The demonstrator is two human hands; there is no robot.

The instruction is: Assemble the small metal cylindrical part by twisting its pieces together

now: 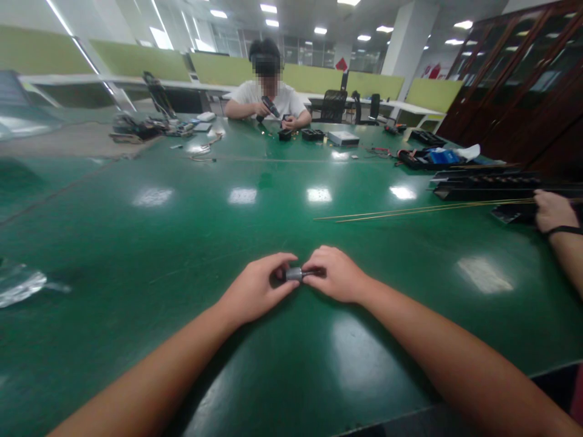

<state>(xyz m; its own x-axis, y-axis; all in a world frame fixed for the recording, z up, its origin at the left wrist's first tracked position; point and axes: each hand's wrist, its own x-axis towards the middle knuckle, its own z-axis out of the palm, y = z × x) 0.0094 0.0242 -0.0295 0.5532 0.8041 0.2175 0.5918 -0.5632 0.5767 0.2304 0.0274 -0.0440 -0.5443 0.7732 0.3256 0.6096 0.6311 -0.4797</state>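
A small silver metal cylinder [294,274] with a thin dark stem [314,272] on its right side is between my two hands, low over the green table [255,376]. My left hand [255,286] curls around the cylinder from the left, thumb below and fingers above, and its far end is hidden in the palm. From the right, my right hand [339,274] pinches the stem between thumb and fingers. The exact kind of part is too small to make out.
Across the table a person [282,91] in white holds a power drill [270,107]. At right, another person's hand [554,209] is by black metal profiles [492,188] and thin brass-coloured rods [410,209]. Crumpled clear plastic [20,288] lies at left.
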